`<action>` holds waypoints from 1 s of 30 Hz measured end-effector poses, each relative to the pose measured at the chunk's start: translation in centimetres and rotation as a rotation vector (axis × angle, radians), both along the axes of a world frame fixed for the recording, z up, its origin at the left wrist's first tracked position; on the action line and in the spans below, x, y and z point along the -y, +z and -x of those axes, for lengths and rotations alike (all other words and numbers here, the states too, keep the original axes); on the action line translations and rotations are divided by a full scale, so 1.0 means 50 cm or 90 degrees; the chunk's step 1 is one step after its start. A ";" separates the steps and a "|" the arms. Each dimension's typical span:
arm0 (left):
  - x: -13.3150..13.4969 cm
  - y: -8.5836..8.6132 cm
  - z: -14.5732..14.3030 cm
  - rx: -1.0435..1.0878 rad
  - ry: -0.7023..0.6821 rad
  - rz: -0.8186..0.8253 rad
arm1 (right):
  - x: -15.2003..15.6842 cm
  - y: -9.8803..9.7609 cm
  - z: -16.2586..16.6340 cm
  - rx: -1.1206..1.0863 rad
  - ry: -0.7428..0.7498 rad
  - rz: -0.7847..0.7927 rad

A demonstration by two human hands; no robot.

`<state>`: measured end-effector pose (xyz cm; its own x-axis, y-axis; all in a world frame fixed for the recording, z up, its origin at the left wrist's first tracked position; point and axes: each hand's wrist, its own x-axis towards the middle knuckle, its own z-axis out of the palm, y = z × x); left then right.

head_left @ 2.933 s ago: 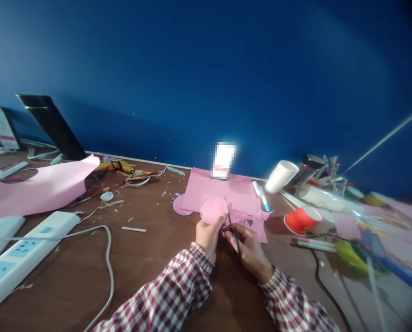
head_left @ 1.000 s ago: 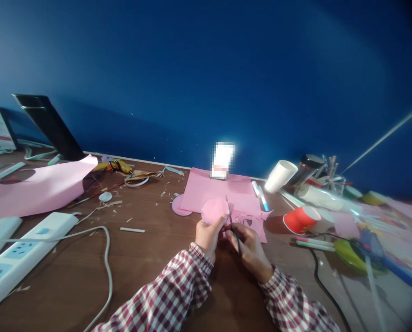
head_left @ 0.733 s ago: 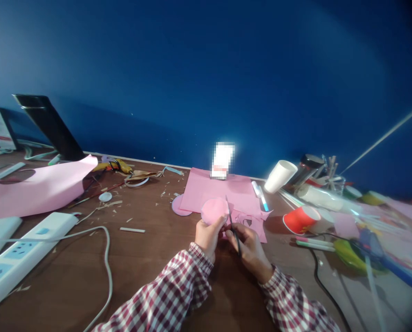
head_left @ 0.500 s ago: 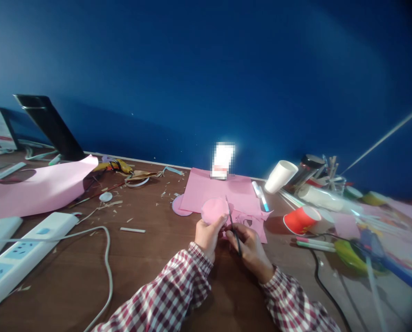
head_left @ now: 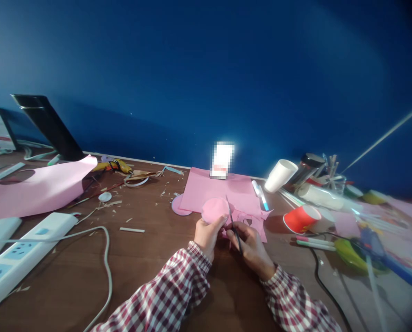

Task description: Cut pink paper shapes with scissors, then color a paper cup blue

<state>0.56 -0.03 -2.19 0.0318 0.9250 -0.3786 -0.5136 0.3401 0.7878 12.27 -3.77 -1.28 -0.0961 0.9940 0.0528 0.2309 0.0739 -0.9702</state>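
Observation:
My left hand (head_left: 207, 236) pinches a round pink paper disc (head_left: 214, 210) by its lower edge, thumb on top. Scissors (head_left: 235, 229) with dark handles are gripped in my right hand (head_left: 250, 246), their blades pointing up along the disc's right edge. Whether the blades touch the paper is hard to make out. Behind the hands lies a pink paper sheet (head_left: 206, 191), with a second pink disc (head_left: 179, 206) partly under its left side. Torn-looking pink scraps (head_left: 259, 226) lie just beyond my right hand.
A white power strip (head_left: 29, 246) and its cord run along the left, below a large curled pink sheet (head_left: 47, 191). To the right are a white paper cup (head_left: 281, 175), a red paper cup (head_left: 300, 219), a marker (head_left: 260, 195) and a blue glue gun (head_left: 392, 260).
Both hands stay almost in place, with the disc and scissors still held. The disc seems tilted very slightly; the whole view has shifted a touch.

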 end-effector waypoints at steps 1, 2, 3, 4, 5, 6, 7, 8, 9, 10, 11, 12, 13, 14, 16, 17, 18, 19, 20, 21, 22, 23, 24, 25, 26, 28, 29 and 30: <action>0.000 -0.001 -0.001 0.001 -0.001 0.002 | 0.000 -0.001 0.000 -0.003 0.001 0.002; 0.000 -0.001 -0.001 0.001 -0.001 0.003 | -0.001 -0.002 -0.001 -0.003 0.002 0.003; -0.001 -0.001 -0.001 0.002 -0.001 0.004 | -0.001 -0.003 -0.001 -0.002 0.004 0.005; -0.001 -0.001 -0.001 0.001 -0.001 0.003 | -0.001 -0.003 -0.001 0.002 0.005 0.006; -0.002 -0.001 -0.002 0.001 -0.001 0.003 | -0.001 -0.003 -0.002 0.008 0.005 0.006; -0.002 -0.001 -0.001 0.000 -0.001 0.002 | -0.002 -0.003 -0.002 0.015 0.004 0.002; -0.002 -0.001 -0.001 0.000 -0.002 0.002 | -0.002 -0.002 -0.002 0.021 0.002 -0.003; -0.002 -0.001 -0.001 0.000 -0.002 0.002 | -0.002 -0.001 -0.001 0.026 0.002 -0.006; -0.003 -0.002 -0.001 0.000 -0.001 0.003 | -0.002 0.000 -0.001 0.029 0.001 -0.009; -0.002 -0.002 -0.001 -0.001 0.000 0.006 | -0.002 0.001 -0.001 0.033 0.000 -0.011; -0.002 -0.002 -0.001 -0.003 0.001 0.010 | -0.002 0.002 -0.001 0.037 -0.001 -0.011; -0.002 -0.001 -0.001 -0.005 0.001 0.013 | -0.002 0.003 -0.001 0.042 -0.004 -0.010; -0.002 -0.001 -0.001 -0.006 0.001 0.016 | -0.003 0.004 -0.001 0.046 -0.005 -0.009; -0.001 0.000 -0.002 -0.005 0.001 0.016 | -0.003 0.004 -0.001 0.048 -0.006 -0.008; -0.001 0.001 -0.002 0.002 0.001 0.014 | -0.003 0.004 -0.002 0.046 -0.004 -0.003; -0.001 0.001 -0.002 0.006 0.002 0.015 | -0.003 0.004 -0.002 0.045 -0.003 -0.002; -0.001 0.001 -0.002 0.009 0.004 0.015 | -0.003 0.004 -0.002 0.043 -0.004 -0.002; -0.001 0.001 -0.002 0.012 0.006 0.015 | -0.003 0.003 -0.003 0.042 -0.006 -0.002; -0.001 0.000 -0.003 0.013 0.008 0.015 | -0.002 0.002 -0.003 0.039 -0.008 -0.003; -0.001 -0.001 -0.003 0.016 0.009 0.013 | -0.002 0.001 -0.003 0.036 -0.010 -0.003; -0.001 -0.002 -0.004 0.018 0.009 0.012 | -0.002 0.001 -0.002 0.032 -0.011 0.000; -0.001 -0.002 -0.004 0.021 0.010 0.011 | -0.002 0.000 -0.002 0.029 -0.011 0.004; -0.001 -0.003 -0.005 0.022 0.012 0.012 | -0.002 0.000 -0.002 0.028 -0.012 0.005; -0.001 -0.003 -0.005 0.023 0.013 0.014 | -0.002 0.000 -0.001 0.030 -0.012 0.005; -0.001 -0.003 -0.005 0.024 0.013 0.014 | -0.002 0.000 -0.001 0.033 -0.013 0.001; 0.000 -0.002 -0.005 0.024 0.012 0.010 | -0.002 0.000 -0.002 0.039 -0.016 -0.006; 0.000 -0.002 -0.005 0.025 0.013 0.007 | -0.002 0.000 -0.002 0.041 -0.015 -0.007; 0.000 -0.001 -0.005 0.027 0.014 0.004 | -0.002 0.000 -0.003 0.042 -0.013 -0.007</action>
